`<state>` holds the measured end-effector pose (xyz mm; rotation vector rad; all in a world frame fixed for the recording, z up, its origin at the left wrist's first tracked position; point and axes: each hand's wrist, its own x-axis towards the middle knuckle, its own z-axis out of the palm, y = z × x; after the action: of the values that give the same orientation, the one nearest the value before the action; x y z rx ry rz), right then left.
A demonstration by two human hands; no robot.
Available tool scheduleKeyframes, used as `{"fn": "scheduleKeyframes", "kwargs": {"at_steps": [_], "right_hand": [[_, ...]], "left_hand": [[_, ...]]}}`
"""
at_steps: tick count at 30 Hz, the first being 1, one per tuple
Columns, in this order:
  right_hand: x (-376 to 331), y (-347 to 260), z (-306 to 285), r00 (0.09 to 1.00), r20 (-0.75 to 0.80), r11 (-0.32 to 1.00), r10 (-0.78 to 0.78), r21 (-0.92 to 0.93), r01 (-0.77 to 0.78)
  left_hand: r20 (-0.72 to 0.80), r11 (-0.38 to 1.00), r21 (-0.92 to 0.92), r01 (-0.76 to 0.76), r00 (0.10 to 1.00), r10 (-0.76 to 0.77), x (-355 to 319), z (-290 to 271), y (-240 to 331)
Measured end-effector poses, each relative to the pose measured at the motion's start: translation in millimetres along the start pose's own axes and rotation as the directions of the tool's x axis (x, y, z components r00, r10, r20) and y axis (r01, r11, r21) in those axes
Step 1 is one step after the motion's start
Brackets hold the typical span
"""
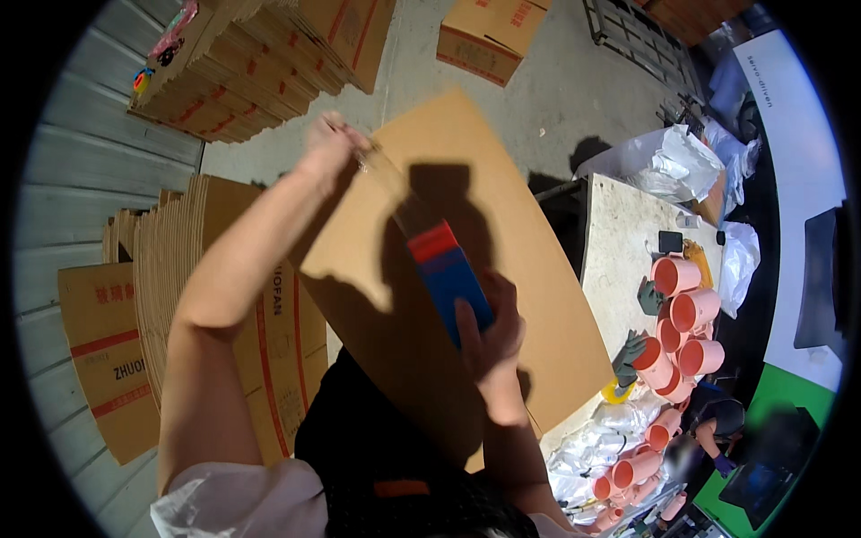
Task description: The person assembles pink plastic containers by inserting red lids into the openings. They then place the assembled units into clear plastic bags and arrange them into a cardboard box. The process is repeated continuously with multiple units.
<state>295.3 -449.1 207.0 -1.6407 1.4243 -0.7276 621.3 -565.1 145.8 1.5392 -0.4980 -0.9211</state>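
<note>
While the right hand [493, 339] wraps its fingers closed around one blue-and-red block [457, 291], the left hand [332, 148], farther forward and to the left, has its fingertips pinched on the end of one clear strip [387, 175] — blurred, though it seems to run down to the block's red end. So the block sits between the two hands, nearer the right, gripped by its blue part. Directly beneath both hands spreads one large brown cardboard panel [547, 350], crossed by a dark shadow [439, 184].

From where I stand, two stacks of flat cardboard lie to the left of the hands: one stack [242, 72] beyond the left hand, another stack [184, 269] beside the left forearm [256, 242]. One closed carton [480, 54] rests on the floor ahead of both hands.

Right of the right hand is one pale table [619, 242], bearing a cluster of six pink mugs [695, 309] and two dark gloves [628, 357]. More mugs — too jumbled to count — lie nearer the body among white plastic bags [587, 444]. Past them, farthest right, is one co-worker [717, 414].
</note>
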Motion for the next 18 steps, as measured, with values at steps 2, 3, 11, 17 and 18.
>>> {"fn": "scheduleKeyframes", "kwargs": {"at_steps": [2, 3, 11, 17, 18], "right_hand": [[31, -19, 20, 0.998, 0.039, 0.998, -0.052, -0.032, 0.053], [44, -31, 30, 0.993, 0.069, 0.995, -0.092, -0.044, 0.095], [71, -3, 44, 0.979, 0.061, 0.981, -0.194, 0.038, 0.192], [71, -22, 24, 0.953, 0.279, 0.991, -0.120, -0.027, 0.133], [64, -17, 14, 0.935, 0.337, 0.991, -0.106, -0.039, 0.127]], "left_hand": [[-0.022, 0.961, 0.266, -0.079, 0.996, 0.089, 68, -37, 10], [0.008, 0.929, 0.356, -0.104, 0.994, 0.108, 97, -58, 0], [0.459, 0.011, 0.876, -0.482, 0.829, -0.319, 143, -61, -124], [0.211, 0.259, 0.949, -0.182, 0.973, -0.089, 57, 28, -64], [0.184, 0.242, 0.949, -0.204, 0.978, 0.101, 21, 51, -47]]}}
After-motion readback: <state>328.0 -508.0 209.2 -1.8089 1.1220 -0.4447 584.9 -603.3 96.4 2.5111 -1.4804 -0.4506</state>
